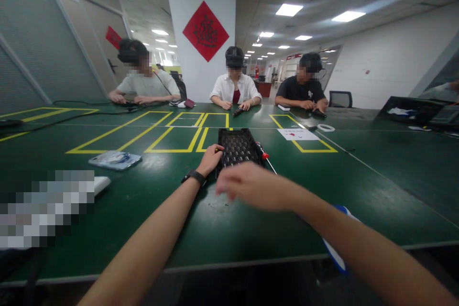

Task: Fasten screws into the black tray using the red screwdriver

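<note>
A black tray [236, 135] with rows of small slots and shiny metallic bits in them lies on the green table in front of me. At its left rim, the fingers of my left hand [211, 158] are curled against the edge, gripping it. Over the tray's near end hovers my right hand [244, 182], blurred by motion, hiding that part of the tray. Its fingers bend downward, and what they hold, if anything, cannot be made out. Close along the tray's right side rests a screwdriver [264, 155] with a red and black handle and a silver shaft.
A phone [115, 160] lies to the left, near a pixelated white object [53, 210]. A blue-and-white item [335, 253] is partly under my right forearm. Beyond are a paper sheet [298, 134], a tape roll [325, 128] and yellow tape outlines. Three people sit across the table.
</note>
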`<action>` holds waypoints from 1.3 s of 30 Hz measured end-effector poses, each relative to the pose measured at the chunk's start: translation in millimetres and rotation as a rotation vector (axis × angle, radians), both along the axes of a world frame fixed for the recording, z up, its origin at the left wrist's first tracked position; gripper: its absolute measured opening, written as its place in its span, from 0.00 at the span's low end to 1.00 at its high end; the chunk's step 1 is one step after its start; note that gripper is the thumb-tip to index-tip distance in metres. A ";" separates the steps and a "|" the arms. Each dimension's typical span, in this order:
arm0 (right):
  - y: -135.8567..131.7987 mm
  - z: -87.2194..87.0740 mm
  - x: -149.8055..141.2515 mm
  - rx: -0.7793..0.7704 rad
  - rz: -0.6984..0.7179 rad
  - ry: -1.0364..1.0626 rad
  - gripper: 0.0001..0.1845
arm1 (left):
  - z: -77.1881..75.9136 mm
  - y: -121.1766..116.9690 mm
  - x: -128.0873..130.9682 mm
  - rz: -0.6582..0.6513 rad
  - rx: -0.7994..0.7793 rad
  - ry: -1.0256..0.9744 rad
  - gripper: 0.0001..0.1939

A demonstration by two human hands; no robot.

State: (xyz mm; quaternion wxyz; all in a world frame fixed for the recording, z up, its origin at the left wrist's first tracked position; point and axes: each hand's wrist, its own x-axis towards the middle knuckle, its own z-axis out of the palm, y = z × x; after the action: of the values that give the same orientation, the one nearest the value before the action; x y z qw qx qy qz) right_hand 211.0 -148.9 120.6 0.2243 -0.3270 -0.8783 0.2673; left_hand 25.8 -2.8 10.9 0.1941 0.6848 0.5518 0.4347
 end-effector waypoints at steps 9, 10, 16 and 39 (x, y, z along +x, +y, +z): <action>146.5 -43.2 68.9 -0.163 -0.818 -0.551 0.18 | -0.9 -6.0 1.1 0.106 0.001 0.024 0.12; 150.2 -48.2 69.9 -0.157 -0.819 -0.521 0.18 | -1.2 -6.8 1.4 0.121 0.007 0.026 0.12; 150.4 -38.8 68.1 -0.068 -0.836 -0.218 0.23 | -5.9 2.1 7.6 0.141 0.009 -0.009 0.14; 81.2 -62.7 -15.3 -0.200 -0.178 1.048 0.18 | 29.7 -55.6 16.4 -0.464 -0.015 -0.142 0.15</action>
State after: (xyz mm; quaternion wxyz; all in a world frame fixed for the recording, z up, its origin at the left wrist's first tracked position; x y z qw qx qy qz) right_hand 195.7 -67.7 57.8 0.6220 -0.2425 -0.5878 0.4570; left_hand 42.2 -58.4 40.6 0.3321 0.7594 0.3682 0.4213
